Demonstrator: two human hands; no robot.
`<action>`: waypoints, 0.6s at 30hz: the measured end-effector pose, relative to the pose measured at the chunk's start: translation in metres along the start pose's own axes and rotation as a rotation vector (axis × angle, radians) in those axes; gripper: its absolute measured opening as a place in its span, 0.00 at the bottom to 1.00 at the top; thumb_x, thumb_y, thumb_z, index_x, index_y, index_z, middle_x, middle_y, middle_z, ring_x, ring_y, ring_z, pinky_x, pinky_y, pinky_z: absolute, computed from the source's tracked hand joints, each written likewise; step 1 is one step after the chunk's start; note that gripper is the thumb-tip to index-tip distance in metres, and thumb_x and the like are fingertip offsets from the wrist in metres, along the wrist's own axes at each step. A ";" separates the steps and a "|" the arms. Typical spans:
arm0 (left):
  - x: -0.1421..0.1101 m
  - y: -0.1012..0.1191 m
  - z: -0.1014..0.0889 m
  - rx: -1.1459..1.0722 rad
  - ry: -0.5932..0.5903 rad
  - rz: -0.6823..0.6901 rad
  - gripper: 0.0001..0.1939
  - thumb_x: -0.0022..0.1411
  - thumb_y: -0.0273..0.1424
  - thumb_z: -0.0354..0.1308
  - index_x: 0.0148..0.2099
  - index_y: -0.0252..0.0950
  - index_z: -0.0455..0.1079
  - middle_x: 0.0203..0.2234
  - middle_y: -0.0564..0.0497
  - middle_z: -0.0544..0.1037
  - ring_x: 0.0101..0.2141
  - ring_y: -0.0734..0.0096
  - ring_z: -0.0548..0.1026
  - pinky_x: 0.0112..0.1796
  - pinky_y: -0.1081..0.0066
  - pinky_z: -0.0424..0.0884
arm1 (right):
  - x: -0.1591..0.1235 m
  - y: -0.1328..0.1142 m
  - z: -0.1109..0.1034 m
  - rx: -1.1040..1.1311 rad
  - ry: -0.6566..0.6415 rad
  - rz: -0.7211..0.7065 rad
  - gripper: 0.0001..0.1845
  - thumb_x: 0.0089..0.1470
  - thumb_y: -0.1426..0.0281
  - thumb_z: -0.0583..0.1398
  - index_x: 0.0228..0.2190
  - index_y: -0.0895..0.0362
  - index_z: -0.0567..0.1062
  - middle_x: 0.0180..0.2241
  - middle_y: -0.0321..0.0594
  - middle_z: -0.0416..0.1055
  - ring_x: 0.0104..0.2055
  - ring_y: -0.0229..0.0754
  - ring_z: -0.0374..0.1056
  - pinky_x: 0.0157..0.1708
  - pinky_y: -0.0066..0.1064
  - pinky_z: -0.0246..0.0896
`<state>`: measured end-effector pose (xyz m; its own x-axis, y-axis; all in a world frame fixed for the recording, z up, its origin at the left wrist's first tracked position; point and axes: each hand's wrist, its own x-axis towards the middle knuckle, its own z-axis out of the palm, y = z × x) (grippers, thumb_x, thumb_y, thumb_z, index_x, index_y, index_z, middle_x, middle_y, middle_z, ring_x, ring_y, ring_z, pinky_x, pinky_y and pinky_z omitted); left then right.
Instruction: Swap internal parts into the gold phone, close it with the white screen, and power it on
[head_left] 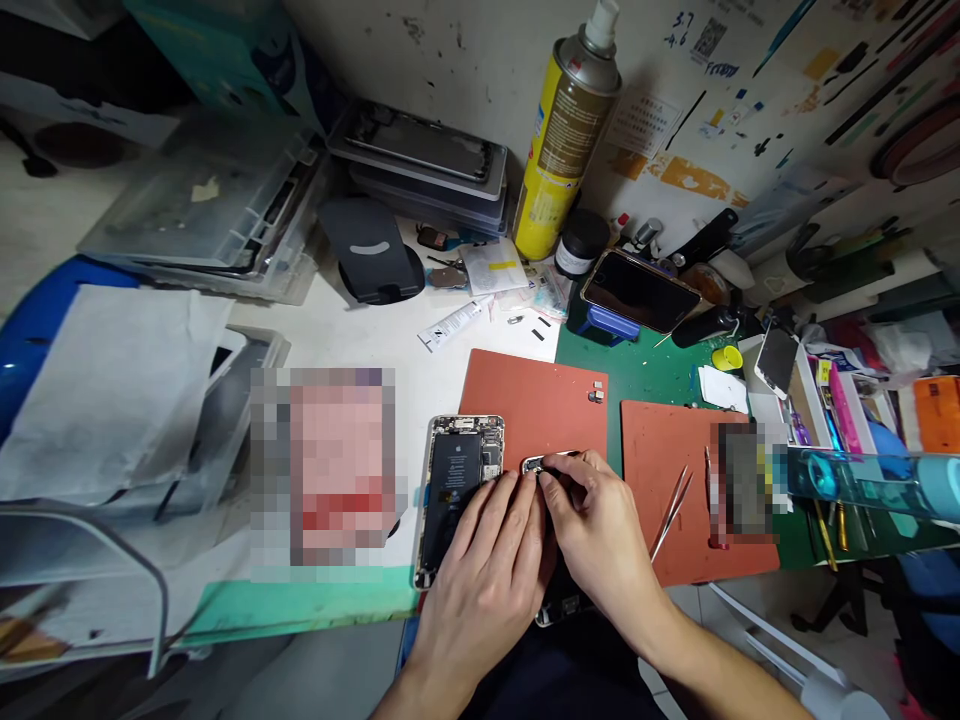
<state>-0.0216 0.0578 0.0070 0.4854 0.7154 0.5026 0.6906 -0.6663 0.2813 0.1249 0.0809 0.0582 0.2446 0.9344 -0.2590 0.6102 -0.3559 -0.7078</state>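
A phone screen panel, its inner side up, lies low between my hands, mostly covered by them. My left hand is bent around the panel's left side with the fingers together. At the panel's top end, small metal parts show. There my right hand has thumb and index finger pressed together; whatever is between the fingertips is too small to make out. Just left of my left hand rests an opened phone body with its black battery and circuit board exposed.
Tweezers lie on the right red-brown mat. Tiny parts sit on the left mat. Behind stand a yellow spray can and a propped phone. A clear blue bottle is at right, stacked plastic boxes at left.
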 end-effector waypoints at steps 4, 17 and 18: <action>0.000 0.000 -0.001 -0.011 0.000 0.000 0.21 0.66 0.17 0.53 0.59 0.15 0.75 0.59 0.30 0.80 0.60 0.41 0.76 0.63 0.47 0.70 | 0.001 -0.002 -0.001 0.088 0.001 0.047 0.10 0.64 0.69 0.63 0.42 0.54 0.85 0.41 0.46 0.82 0.39 0.49 0.81 0.41 0.39 0.75; -0.003 -0.001 -0.001 -0.031 0.033 0.014 0.18 0.71 0.21 0.58 0.59 0.17 0.75 0.58 0.31 0.81 0.59 0.43 0.78 0.61 0.48 0.71 | 0.001 0.007 0.000 0.081 0.030 -0.021 0.13 0.69 0.60 0.62 0.37 0.53 0.84 0.35 0.44 0.80 0.33 0.47 0.77 0.32 0.35 0.70; -0.002 -0.001 -0.001 -0.033 0.034 0.013 0.18 0.71 0.21 0.59 0.59 0.17 0.76 0.57 0.31 0.81 0.59 0.42 0.78 0.61 0.48 0.72 | 0.000 0.008 -0.001 0.066 0.043 -0.028 0.13 0.69 0.61 0.62 0.37 0.53 0.84 0.34 0.43 0.79 0.32 0.46 0.76 0.31 0.35 0.69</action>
<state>-0.0245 0.0567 0.0066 0.4753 0.6995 0.5337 0.6663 -0.6823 0.3008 0.1304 0.0784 0.0527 0.2607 0.9421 -0.2111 0.5667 -0.3264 -0.7565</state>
